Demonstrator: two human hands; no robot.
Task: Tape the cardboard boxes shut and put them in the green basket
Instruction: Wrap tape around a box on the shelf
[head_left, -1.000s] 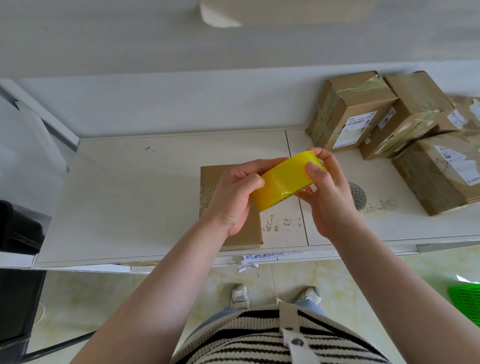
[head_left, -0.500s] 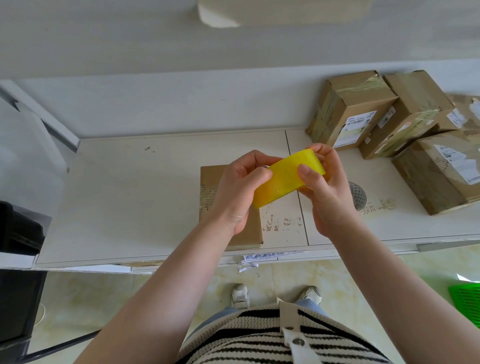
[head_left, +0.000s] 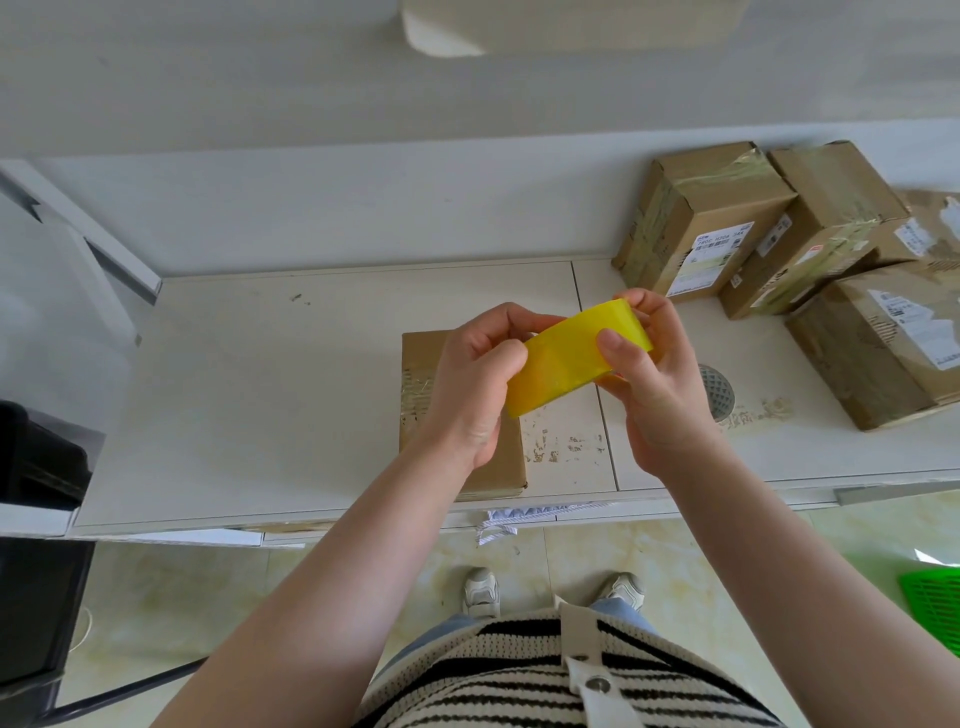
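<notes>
A yellow tape roll (head_left: 569, 358) is held in the air above the white counter. My left hand (head_left: 475, 387) grips its left end, the thumb pressed on the roll's outer face. My right hand (head_left: 649, 379) grips the right end, fingers curled over the far rim and thumb on the face. Under my left hand a flat cardboard box (head_left: 418, 384) lies on the counter, partly hidden. Several taped cardboard boxes (head_left: 698, 223) with shipping labels stand at the back right. A corner of the green basket (head_left: 935, 605) shows on the floor at the right edge.
The white counter (head_left: 260, 395) runs to the wall; a round grey vent (head_left: 719, 392) is set in it behind my right hand. A black bin (head_left: 36, 519) stands at the left. Below the counter edge are floor tiles and my shoes.
The tape roll has been turned slightly in my hands; my left thumb has slid along its outer face. The hands stay at about the same spot above the flat box.
</notes>
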